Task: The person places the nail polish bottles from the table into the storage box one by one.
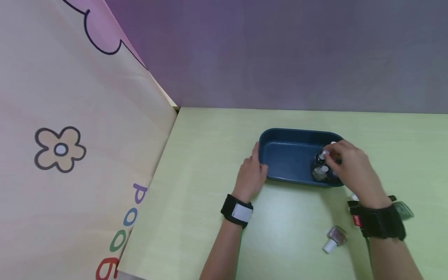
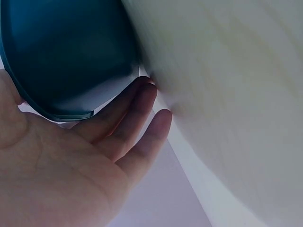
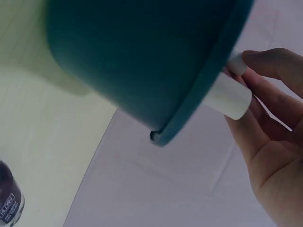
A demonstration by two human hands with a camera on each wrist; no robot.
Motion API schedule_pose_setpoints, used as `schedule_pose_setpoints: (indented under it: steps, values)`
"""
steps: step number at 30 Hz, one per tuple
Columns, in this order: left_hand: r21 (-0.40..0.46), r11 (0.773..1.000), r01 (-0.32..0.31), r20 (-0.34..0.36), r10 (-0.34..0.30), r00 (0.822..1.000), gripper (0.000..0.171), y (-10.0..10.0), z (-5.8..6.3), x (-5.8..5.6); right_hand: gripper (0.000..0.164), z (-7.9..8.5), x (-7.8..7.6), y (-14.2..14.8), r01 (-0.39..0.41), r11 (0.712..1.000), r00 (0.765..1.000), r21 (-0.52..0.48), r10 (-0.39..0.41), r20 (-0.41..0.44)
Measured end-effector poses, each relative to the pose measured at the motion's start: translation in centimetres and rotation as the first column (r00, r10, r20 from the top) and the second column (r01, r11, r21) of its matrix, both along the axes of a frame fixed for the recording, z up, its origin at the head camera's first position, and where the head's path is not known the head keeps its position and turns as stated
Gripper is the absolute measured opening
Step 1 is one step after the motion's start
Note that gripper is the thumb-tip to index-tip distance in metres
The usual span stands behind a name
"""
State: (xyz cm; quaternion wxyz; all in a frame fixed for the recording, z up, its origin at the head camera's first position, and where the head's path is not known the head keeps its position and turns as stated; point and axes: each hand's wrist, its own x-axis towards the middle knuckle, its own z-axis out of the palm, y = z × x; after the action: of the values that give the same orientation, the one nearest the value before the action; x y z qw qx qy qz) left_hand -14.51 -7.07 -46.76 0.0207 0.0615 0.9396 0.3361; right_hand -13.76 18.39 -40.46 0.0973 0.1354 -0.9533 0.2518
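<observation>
Both our hands are at the blue tray [image 1: 287, 157], well apart, one at each end! We have it on the pale green worktop [image 1: 196, 194], its long side roughly along the far edge and well in from the left edge. At the tray's left end our left hand [image 1: 249, 175] rests against the wall, fingers extended rather than clamped, thumb round by the near left corner; the left wrist view shows fingertips down at the worktop.

Over to the right end, and our right hand [image 1: 357, 165] is pinching a dark bottle [image 1: 318, 160] by its white cap, inside the tray! Whether its base touches the tray floor, we cannot tell. Just beside it, towards the near wall, we spot a greyish bottle [image 1: 319, 174], white-capped too.

Out on the worktop, closer to the near edge than the tray is, a mauve bottle [image 1: 337, 235] lies with its white cap pointing to the near left. And by our right wristband [image 1: 379, 221], partly hidden, a greenish bottle [image 1: 404, 210]!
</observation>
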Motion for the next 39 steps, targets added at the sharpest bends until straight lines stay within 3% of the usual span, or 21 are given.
schedule_pose_setpoints:
  steps: [16, 26, 33, 39]
  values:
    - [0.001, 1.0, 0.004, 0.016, -0.005, 1.0, 0.071, 0.2, 0.1, 0.1, 0.014, -1.1, -0.5, 0.3, -0.043, 0.998, 0.998, 0.039, 0.041, 0.047]
    - [0.008, 1.0, 0.0, 0.001, 0.0, 1.0, 0.07, -0.4, -0.3, -0.1, 0.023, 0.0, 0.1, 0.6, -0.056, 0.998, 0.998, 0.043, 0.055, 0.03]
    - [0.017, 0.999, -0.037, 0.003, 0.037, 0.999, 0.07, -2.2, -0.4, -0.7, 0.02, 1.4, 0.0, 0.7, -0.031, 0.999, 0.999, 0.016, 0.031, -0.007]
    - [0.027, 0.998, -0.057, 0.001, 0.057, 0.998, 0.07, -3.1, -0.4, -0.9, 0.022, 1.4, -0.1, 1.6, 0.008, 0.999, 0.999, 0.035, -0.009, 0.039]
